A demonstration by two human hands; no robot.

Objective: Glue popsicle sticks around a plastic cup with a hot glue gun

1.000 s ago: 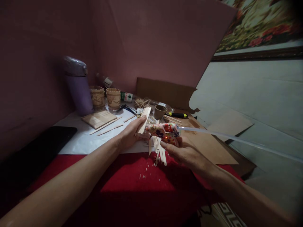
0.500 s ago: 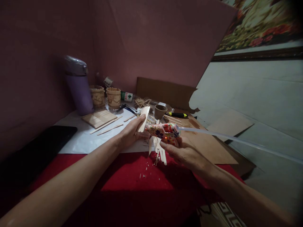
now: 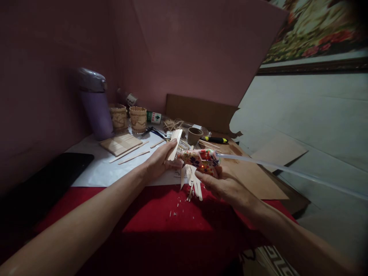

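My left hand (image 3: 161, 159) pinches pale wooden craft sticks (image 3: 174, 142) side by side, the thumb over them. Clear plastic shows beside the sticks; whether they are fixed to it I cannot tell. In my right hand (image 3: 217, 182) is a flower-patterned glue gun (image 3: 198, 158) with a small red light. Its nozzle end points left, close to the sticks, and the tip is hidden. A long clear glue stick (image 3: 258, 161) runs out of its back to the right. Under the gun, loose craft sticks (image 3: 194, 180) and cut bits lie at the table edge.
Behind my left hand are stacked sticks (image 3: 120, 145), two wood-clad cups (image 3: 138, 119) and a purple tumbler (image 3: 96, 109). A brown pot (image 3: 194, 136), a black-yellow cutter (image 3: 217, 140) and twine (image 3: 173, 124) stand farther back. Cardboard (image 3: 258, 182) lies right; a dark phone-like slab (image 3: 57, 172) left.
The glue gun has shifted very slightly to the right in my right hand. My left hand and the sticks stay almost still.
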